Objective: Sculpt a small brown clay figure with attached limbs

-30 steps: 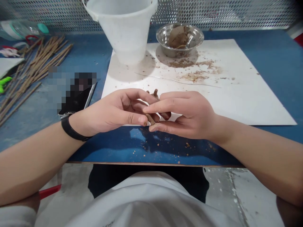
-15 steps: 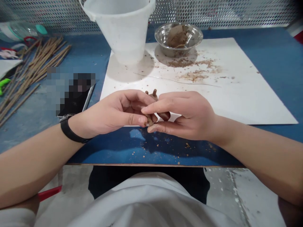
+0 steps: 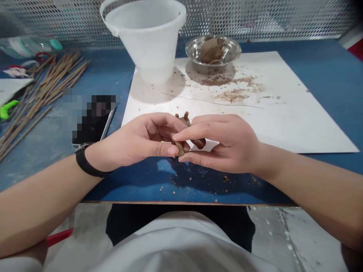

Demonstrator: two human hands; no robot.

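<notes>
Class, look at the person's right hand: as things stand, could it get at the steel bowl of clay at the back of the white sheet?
Probably yes. The steel bowl stands open on the white sheet, with only smears between it and the right hand. But that hand's fingers are pinching a brown clay piece with the left hand.

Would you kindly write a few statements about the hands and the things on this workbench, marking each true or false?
1. Both hands, left hand and right hand, pinch a small brown clay piece. True.
2. The white plastic bucket lies tipped on its side. False: it stands upright.
3. The steel bowl holds brown clay. True.
4. The bundle of thin sticks lies on the white sheet. False: it lies on the blue table, far left.
5. A black band is on the right wrist. False: the left.
</notes>
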